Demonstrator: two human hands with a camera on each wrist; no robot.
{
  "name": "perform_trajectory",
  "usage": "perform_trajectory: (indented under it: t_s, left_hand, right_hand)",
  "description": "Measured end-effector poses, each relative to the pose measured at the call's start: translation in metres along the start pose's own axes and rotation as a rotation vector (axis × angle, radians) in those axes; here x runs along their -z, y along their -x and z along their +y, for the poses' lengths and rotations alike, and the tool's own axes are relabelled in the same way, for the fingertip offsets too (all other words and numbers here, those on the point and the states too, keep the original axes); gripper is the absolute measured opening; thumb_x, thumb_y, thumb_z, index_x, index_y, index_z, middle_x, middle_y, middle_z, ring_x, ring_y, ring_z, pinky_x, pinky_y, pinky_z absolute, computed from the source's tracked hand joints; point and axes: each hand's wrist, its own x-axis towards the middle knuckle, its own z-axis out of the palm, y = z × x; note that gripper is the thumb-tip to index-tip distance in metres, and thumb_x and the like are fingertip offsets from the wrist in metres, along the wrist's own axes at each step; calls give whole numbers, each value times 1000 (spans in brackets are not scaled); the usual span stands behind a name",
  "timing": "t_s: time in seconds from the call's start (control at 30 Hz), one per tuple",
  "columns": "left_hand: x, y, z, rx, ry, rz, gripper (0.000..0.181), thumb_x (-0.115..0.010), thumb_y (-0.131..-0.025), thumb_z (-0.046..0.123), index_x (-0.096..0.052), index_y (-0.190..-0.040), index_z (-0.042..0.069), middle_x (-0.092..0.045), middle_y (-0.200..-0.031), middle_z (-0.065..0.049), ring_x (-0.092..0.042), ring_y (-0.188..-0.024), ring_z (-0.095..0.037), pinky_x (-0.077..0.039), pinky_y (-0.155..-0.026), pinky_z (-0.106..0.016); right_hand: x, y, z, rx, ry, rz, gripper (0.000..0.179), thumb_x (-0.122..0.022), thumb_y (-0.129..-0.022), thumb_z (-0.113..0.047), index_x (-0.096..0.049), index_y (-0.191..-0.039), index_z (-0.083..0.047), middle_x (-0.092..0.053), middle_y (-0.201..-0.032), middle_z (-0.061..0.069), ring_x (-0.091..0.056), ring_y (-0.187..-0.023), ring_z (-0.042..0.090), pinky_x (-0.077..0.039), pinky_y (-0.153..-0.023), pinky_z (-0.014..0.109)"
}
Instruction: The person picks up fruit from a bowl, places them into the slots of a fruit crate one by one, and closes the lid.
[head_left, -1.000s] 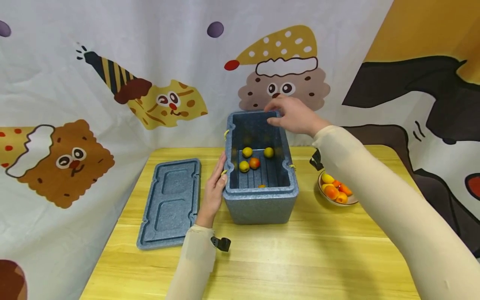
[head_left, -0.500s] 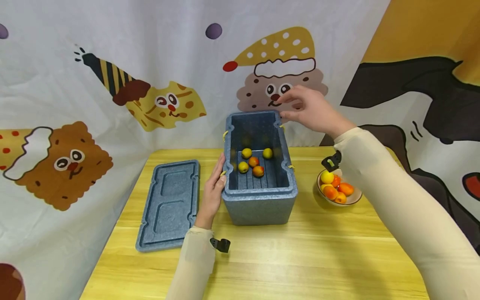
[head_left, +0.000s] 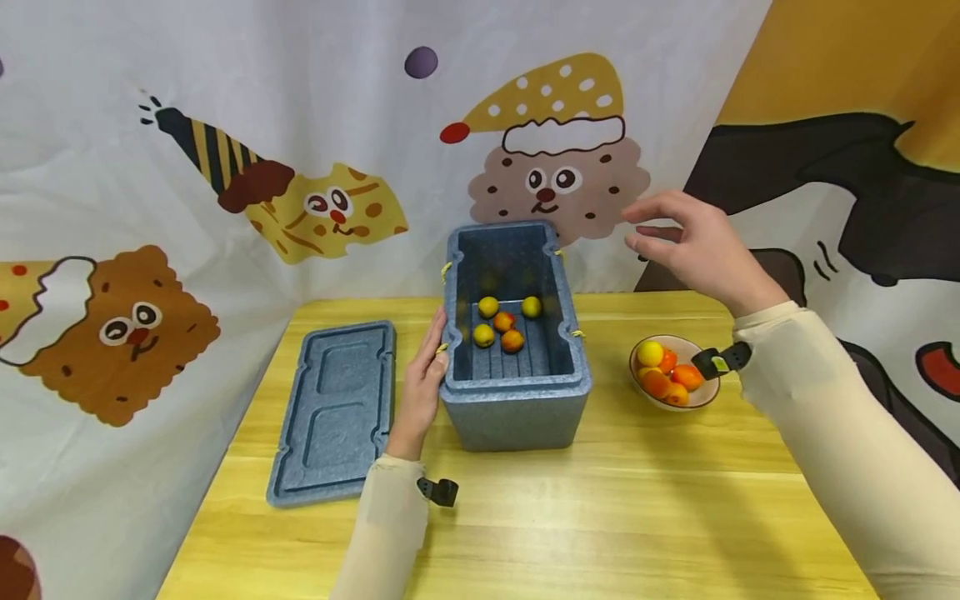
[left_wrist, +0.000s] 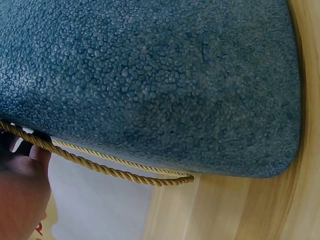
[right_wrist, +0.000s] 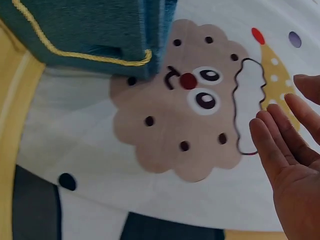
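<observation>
A grey-blue foam box (head_left: 514, 417) stands lidless on the table, with yellow rope handles on its sides. Several small fruits lie on its floor, among them a yellow one (head_left: 483, 336) and a red-orange one (head_left: 512, 341). My left hand (head_left: 422, 392) rests along the box's left wall, fingers extended; in the left wrist view, part of it shows beside the rope handle (left_wrist: 120, 173). Right of the box, my right hand (head_left: 701, 246) hovers in the air with fingers loosely bent and nothing between them. Below it sits a bowl (head_left: 701, 400) of yellow and orange fruits (head_left: 657, 383).
The box's grey-blue lid (head_left: 333, 408) lies flat on the wooden table (head_left: 525, 533), left of the left hand. A white cloth (head_left: 360, 75) printed with cartoon figures hangs right behind the table.
My right hand has moved right, from over the box's far edge to above and behind the bowl. One red-orange fruit has shifted from the box's near wall towards the others. The left hand stays put.
</observation>
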Motion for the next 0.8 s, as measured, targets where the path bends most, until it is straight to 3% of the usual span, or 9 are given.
perform_trajectory:
  t_s: [0.2,0.5,0.73,0.8]
  left_hand:
    - [-2,0,15,19,-13,-18,52,-34,-95,-13,-24,-146,-17,-17,-154,-33,-13,-143,-45,-17,-115,-41]
    - [0,-3,14,-9,-13,-1,52,-35,-96,-13,-25,-146,-17,-18,-153,-34,-14,-143,-47,-17,-115,-42]
    - [0,0,13,14,-18,5,51,-36,-96,-12,-25,-146,-18,-19,-153,-34,-13,-143,-47,-18,-115,-34]
    - [-1,-1,13,12,-20,7,50,-36,-97,-11,-26,-146,-17,-19,-153,-34,-14,-143,-46,-18,-115,-33]
  right_hand:
    - [-3,13,22,-63,1,-2,36,-64,-96,-22,-63,-127,-4,-56,-124,5,-60,-114,30,-49,-87,21]
    - [-11,38,60,-199,21,14,38,-63,-97,-30,-61,-128,-8,-59,-125,7,-59,-110,27,-45,-82,18]
    - [-26,59,95,-247,-32,7,39,-62,-98,-23,-57,-131,-3,-55,-130,15,-56,-114,30,-45,-97,46]
    - [-32,66,106,-258,-42,8,39,-62,-98,-22,-56,-132,-2,-56,-130,17,-56,-114,31,-44,-97,44]
